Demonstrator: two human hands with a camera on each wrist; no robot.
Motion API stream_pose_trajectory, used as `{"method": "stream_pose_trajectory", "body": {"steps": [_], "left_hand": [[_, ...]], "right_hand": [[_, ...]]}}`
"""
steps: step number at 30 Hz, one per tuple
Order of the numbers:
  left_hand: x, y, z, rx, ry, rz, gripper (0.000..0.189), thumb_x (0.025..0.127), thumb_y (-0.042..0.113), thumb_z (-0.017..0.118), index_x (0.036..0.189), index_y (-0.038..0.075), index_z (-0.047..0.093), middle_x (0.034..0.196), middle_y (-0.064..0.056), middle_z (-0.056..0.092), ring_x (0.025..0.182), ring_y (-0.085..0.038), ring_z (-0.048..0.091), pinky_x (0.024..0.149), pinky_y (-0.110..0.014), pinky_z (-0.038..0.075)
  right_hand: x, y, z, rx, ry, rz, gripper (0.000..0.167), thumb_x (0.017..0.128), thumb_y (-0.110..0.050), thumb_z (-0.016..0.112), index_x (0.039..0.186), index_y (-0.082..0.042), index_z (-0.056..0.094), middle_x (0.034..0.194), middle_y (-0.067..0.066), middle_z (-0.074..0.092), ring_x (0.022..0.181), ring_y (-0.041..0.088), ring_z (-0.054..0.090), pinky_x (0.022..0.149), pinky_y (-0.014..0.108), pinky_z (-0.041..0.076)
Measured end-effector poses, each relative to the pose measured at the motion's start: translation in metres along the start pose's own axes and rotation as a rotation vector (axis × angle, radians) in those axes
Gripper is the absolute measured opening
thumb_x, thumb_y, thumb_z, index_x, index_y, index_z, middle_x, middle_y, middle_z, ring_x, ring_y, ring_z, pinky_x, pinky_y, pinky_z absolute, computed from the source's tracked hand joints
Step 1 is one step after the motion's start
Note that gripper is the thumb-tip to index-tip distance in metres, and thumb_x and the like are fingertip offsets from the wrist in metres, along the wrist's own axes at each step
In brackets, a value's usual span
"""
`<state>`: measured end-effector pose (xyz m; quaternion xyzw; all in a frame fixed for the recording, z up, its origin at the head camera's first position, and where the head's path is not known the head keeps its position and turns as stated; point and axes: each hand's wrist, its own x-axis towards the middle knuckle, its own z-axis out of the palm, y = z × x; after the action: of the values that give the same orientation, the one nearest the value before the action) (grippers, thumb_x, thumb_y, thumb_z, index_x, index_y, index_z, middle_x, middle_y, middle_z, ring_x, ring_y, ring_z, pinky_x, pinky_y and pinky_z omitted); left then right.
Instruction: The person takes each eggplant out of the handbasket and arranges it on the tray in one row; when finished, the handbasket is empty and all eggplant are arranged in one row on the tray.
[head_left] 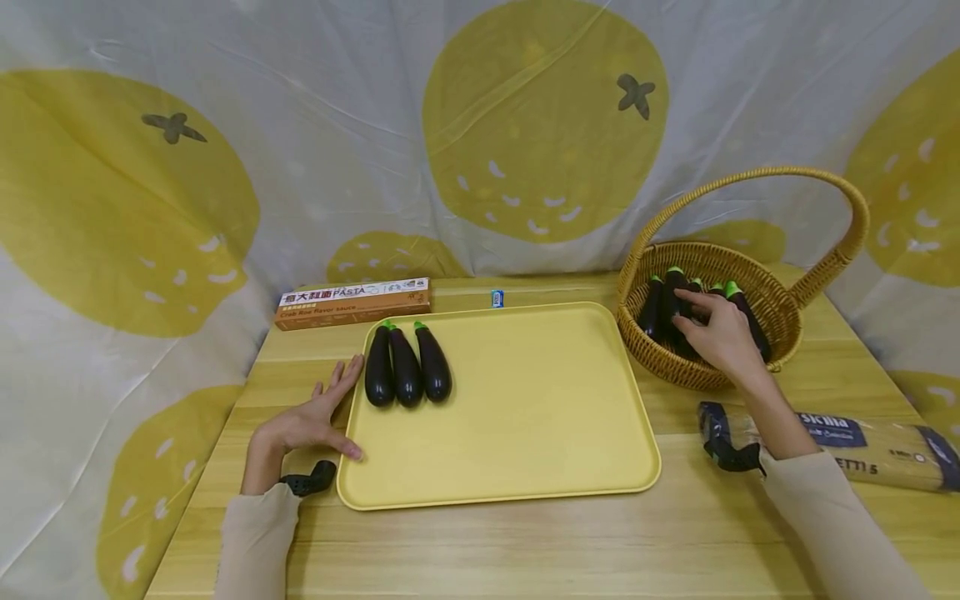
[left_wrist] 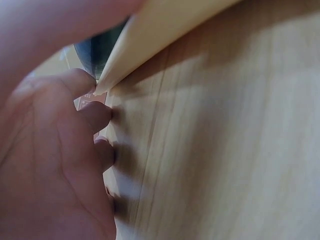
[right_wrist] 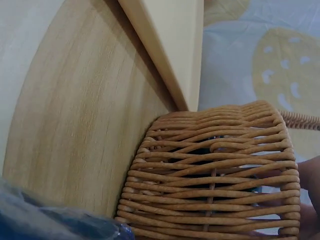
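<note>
Three dark eggplants (head_left: 407, 367) with green caps lie side by side at the left end of a yellow tray (head_left: 540, 417). My left hand (head_left: 311, 421) is spread along the tray's left edge, thumb over the rim and fingertips by the outer side. In the left wrist view the fingertips touch the wooden table (left_wrist: 215, 135) beside the tray. My right hand (head_left: 723, 329) reaches into a wicker basket (head_left: 686, 371) that holds several eggplants. Its thumb and fingers pinch one eggplant (head_left: 670, 293). In the right wrist view the basket's woven wall (right_wrist: 215, 185) hides most of this hand.
A pasta box (head_left: 352, 305) lies behind the tray's left corner, and a small blue packet (head_left: 497, 298) lies behind its middle. A spaghetti bag (head_left: 877, 454) lies under the right forearm. The basket's tall handle (head_left: 765, 173) arches above it. A patterned cloth (head_left: 360, 150) hangs behind the table.
</note>
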<state>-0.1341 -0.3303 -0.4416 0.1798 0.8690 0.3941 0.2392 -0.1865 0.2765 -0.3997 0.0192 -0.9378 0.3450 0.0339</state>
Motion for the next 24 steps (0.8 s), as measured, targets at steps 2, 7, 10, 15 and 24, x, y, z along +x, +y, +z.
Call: {"method": "stream_pose_trajectory", "body": {"steps": [2, 7, 10, 15, 24], "left_hand": [[0.0, 0.0, 0.0, 0.006, 0.002, 0.001, 0.147, 0.068, 0.024, 0.097, 0.166, 0.01, -0.011, 0.17, -0.022, -0.024, 0.152, -0.047, -0.032, 0.116, -0.075, -0.022], [0.0, 0.0, 0.0, 0.011, 0.002, 0.006, 0.147, 0.068, 0.024, 0.097, 0.166, 0.01, -0.011, 0.171, -0.021, -0.023, 0.153, -0.047, -0.032, 0.116, -0.075, -0.021], [0.0, 0.0, -0.001, 0.004, -0.003, 0.004, 0.147, 0.068, 0.024, 0.097, 0.166, 0.01, -0.011, 0.17, -0.022, -0.024, 0.152, -0.047, -0.032, 0.116, -0.076, -0.022], [0.0, 0.0, 0.0, 0.004, 0.0, -0.004, 0.147, 0.068, 0.025, 0.097, 0.166, 0.011, -0.011, 0.17, -0.022, -0.024, 0.152, -0.048, -0.031, 0.116, -0.076, -0.021], [0.001, -0.001, 0.001, -0.006, -0.002, -0.006, 0.147, 0.069, 0.026, 0.097, 0.166, 0.012, -0.012, 0.168, -0.025, -0.027, 0.152, -0.049, -0.032, 0.115, -0.076, -0.022]], "right_hand": [[0.002, -0.001, 0.001, 0.002, 0.01, 0.011, 0.054, 0.103, -0.024, 0.064, 0.151, -0.002, 0.053, 0.148, 0.038, 0.048, 0.115, 0.055, 0.061, 0.057, 0.031, 0.042], [0.007, -0.005, 0.006, 0.031, 0.109, 0.043, 0.052, 0.099, -0.029, 0.07, 0.141, 0.0, 0.062, 0.133, 0.036, 0.061, 0.113, 0.051, 0.061, 0.097, 0.058, 0.049], [0.007, -0.007, 0.008, 0.066, 0.143, 0.06, 0.047, 0.098, -0.023, 0.071, 0.138, 0.001, 0.064, 0.123, 0.036, 0.065, 0.114, 0.051, 0.059, 0.119, 0.068, 0.024], [0.004, -0.007, 0.006, 0.055, 0.108, 0.072, 0.048, 0.099, -0.023, 0.068, 0.142, -0.004, 0.062, 0.122, 0.036, 0.066, 0.118, 0.05, 0.058, 0.098, 0.054, 0.049], [-0.005, -0.002, -0.01, -0.004, -0.112, 0.008, 0.059, 0.102, -0.029, 0.065, 0.156, -0.014, 0.048, 0.146, 0.04, 0.051, 0.078, 0.045, 0.062, 0.053, 0.03, 0.04]]}}
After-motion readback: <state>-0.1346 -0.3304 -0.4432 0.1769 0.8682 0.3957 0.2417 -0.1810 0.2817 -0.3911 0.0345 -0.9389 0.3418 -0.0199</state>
